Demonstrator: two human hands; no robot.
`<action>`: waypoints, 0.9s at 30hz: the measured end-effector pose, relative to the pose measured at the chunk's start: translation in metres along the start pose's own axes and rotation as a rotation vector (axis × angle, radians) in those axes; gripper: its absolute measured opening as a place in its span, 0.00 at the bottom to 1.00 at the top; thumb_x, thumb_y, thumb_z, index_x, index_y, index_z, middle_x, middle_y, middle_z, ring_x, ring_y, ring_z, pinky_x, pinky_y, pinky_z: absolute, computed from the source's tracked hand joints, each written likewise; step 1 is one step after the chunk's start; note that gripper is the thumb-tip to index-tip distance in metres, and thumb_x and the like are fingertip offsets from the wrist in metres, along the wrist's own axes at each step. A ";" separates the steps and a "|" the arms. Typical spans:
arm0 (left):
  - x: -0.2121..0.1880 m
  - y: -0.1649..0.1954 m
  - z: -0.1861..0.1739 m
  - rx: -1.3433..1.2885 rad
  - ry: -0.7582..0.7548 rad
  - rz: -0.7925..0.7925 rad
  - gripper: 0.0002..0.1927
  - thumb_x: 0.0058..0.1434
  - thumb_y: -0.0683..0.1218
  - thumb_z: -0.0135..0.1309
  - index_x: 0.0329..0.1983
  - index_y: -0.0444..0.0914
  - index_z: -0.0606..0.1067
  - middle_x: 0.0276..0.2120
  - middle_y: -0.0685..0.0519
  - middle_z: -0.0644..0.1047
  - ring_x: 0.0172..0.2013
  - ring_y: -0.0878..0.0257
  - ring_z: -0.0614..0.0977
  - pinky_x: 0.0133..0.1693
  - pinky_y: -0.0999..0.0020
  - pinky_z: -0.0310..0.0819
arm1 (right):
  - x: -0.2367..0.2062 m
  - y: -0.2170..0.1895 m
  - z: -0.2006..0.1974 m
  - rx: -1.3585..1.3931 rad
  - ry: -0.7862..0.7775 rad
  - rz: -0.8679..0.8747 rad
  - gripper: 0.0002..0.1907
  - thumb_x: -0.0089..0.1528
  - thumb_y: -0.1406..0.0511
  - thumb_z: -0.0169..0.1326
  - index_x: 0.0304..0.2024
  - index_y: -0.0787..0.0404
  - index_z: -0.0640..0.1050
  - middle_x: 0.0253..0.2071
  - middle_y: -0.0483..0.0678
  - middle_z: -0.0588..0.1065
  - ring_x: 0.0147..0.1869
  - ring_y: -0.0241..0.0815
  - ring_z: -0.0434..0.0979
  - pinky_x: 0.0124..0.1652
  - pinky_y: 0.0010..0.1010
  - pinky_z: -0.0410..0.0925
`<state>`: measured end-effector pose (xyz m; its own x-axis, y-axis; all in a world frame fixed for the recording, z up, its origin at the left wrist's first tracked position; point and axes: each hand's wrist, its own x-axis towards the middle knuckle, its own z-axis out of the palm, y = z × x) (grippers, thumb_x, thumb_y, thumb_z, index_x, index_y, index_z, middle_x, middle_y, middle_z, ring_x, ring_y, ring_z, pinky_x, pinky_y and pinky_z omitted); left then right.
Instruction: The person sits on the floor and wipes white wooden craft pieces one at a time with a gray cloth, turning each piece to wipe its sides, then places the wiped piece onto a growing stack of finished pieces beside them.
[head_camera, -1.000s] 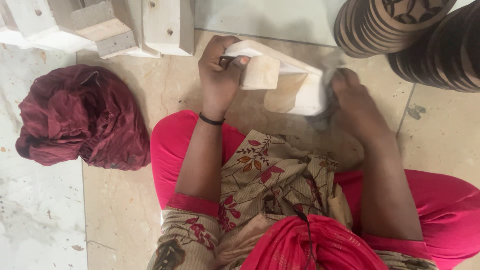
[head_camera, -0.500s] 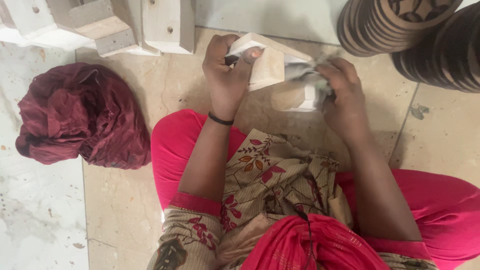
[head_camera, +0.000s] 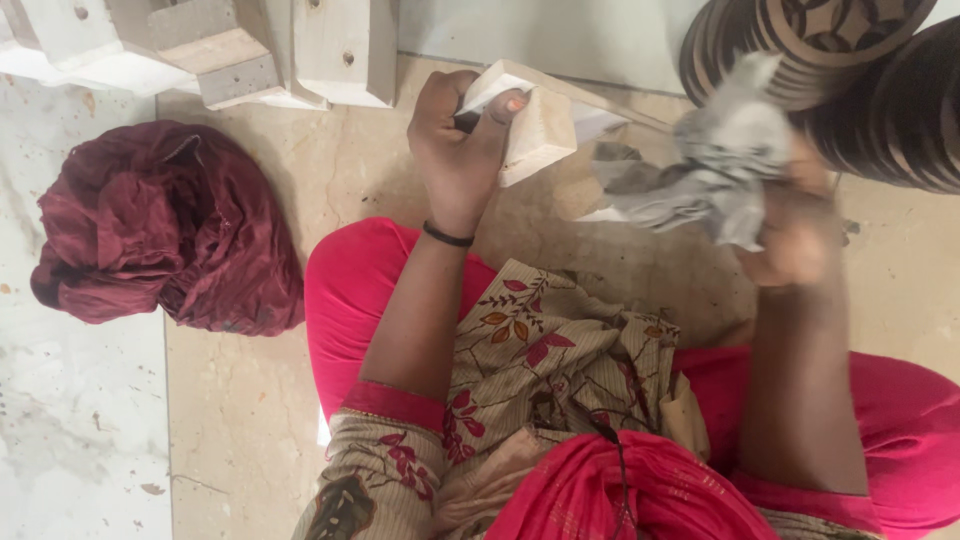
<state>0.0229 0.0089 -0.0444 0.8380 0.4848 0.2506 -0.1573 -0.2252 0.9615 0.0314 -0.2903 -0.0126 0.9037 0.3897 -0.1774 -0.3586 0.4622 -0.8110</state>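
The person wears a beige short-sleeved top printed with red and brown leaves on thin dark stems. Each sleeve ends above the elbow in a plain red band; the sleeve fabric below it carries a larger dark floral motif. The legs are covered by bright pink-red trousers. A red cloth with fine pale stripes hangs in folds at the chest. The left wrist carries a thin black band. Both forearms are bare.
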 end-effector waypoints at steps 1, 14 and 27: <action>0.000 0.000 0.000 -0.015 -0.001 0.003 0.17 0.61 0.50 0.69 0.39 0.34 0.76 0.33 0.56 0.74 0.31 0.70 0.72 0.35 0.73 0.70 | 0.004 0.007 0.005 -0.302 0.063 0.031 0.20 0.67 0.71 0.52 0.63 0.63 0.75 0.52 0.54 0.76 0.47 0.42 0.77 0.41 0.31 0.70; -0.001 -0.012 0.002 -0.001 0.071 -0.030 0.18 0.61 0.51 0.69 0.39 0.35 0.76 0.32 0.57 0.73 0.30 0.71 0.69 0.32 0.73 0.66 | 0.005 0.044 0.003 -1.515 -0.045 -0.321 0.27 0.69 0.61 0.58 0.68 0.63 0.73 0.70 0.67 0.60 0.73 0.68 0.59 0.67 0.52 0.58; 0.000 0.001 0.003 0.107 0.085 -0.027 0.18 0.60 0.53 0.70 0.37 0.35 0.77 0.30 0.55 0.76 0.28 0.69 0.72 0.32 0.71 0.68 | -0.005 0.007 0.024 -1.016 0.150 -0.391 0.24 0.63 0.74 0.48 0.63 0.66 0.66 0.59 0.61 0.70 0.60 0.62 0.72 0.56 0.45 0.66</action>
<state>0.0244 0.0063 -0.0439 0.7934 0.5603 0.2379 -0.0752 -0.2975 0.9517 0.0191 -0.2699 -0.0037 0.9568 0.2265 0.1822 0.2569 -0.3658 -0.8945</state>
